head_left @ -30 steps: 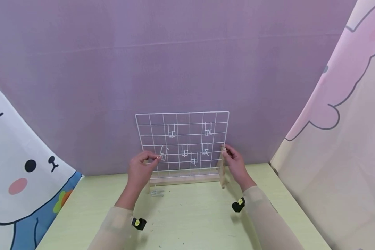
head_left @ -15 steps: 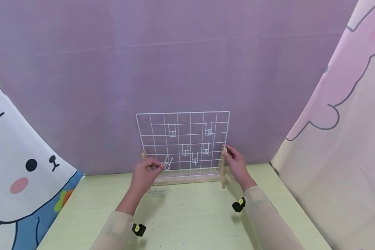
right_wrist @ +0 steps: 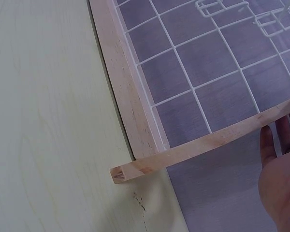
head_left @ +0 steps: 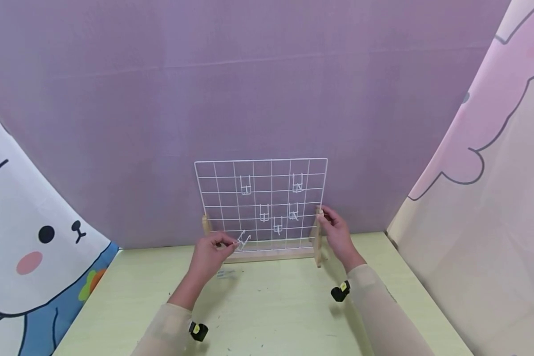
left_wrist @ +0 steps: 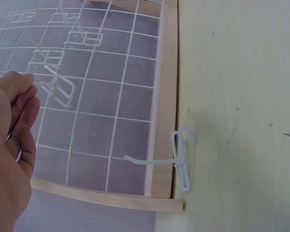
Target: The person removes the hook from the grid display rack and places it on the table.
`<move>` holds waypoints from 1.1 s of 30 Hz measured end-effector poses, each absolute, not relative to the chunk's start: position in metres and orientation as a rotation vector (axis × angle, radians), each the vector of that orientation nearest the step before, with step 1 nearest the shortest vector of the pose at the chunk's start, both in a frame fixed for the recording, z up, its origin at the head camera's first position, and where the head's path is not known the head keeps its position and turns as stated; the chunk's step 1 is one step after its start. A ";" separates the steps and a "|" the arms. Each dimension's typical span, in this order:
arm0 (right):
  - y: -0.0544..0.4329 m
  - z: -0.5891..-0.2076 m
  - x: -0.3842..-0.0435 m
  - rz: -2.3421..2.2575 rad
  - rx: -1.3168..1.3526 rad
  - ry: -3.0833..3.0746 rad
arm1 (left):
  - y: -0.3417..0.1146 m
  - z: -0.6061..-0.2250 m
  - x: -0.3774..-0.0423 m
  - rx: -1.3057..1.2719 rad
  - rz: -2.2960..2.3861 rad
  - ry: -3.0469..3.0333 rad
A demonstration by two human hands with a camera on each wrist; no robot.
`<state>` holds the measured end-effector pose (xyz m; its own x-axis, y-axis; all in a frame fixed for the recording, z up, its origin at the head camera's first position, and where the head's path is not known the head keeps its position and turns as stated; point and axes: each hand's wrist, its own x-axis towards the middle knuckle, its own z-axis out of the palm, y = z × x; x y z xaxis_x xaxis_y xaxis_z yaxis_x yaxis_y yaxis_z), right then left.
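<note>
Five white bent-wire hooks [head_left: 264, 214]: mid-frame, on the white wire grid panel [head_left: 272, 204].
Left hand [head_left: 210, 252]: pinching a sixth white wire hook [head_left: 243, 242], tilted, below and slightly left of frame centre.
Right hand [head_left: 336, 237]: gripping the pale wooden upright [head_left: 318, 247], right of centre.
Hanging: my step, I judge; next calls for seating it on the grid.
Writing: none I can read.
</note>
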<state>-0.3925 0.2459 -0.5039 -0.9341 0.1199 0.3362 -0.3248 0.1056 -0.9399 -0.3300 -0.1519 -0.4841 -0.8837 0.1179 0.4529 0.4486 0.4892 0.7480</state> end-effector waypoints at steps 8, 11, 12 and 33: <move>0.247 -0.502 -0.394 1.921 0.175 -2.080 | -0.149 -0.495 -0.334 -0.493 -1.333 -2.428; 0.246 -0.502 -0.393 1.923 0.188 -2.058 | -0.149 -0.498 -0.334 -0.479 -1.343 -2.440; 0.246 -0.502 -0.392 1.921 0.193 -2.056 | -0.149 -0.499 -0.334 -0.469 -1.346 -2.447; 0.246 -0.505 -0.391 1.911 0.198 -2.062 | -0.152 -0.521 -0.346 -0.548 -1.257 -2.525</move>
<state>-0.3911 0.2459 -0.5046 -0.9386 0.1152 0.3253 -0.3155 0.0951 -0.9441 -0.3457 -0.1524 -0.5210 -0.8929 0.2130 0.3967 0.4449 0.5530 0.7044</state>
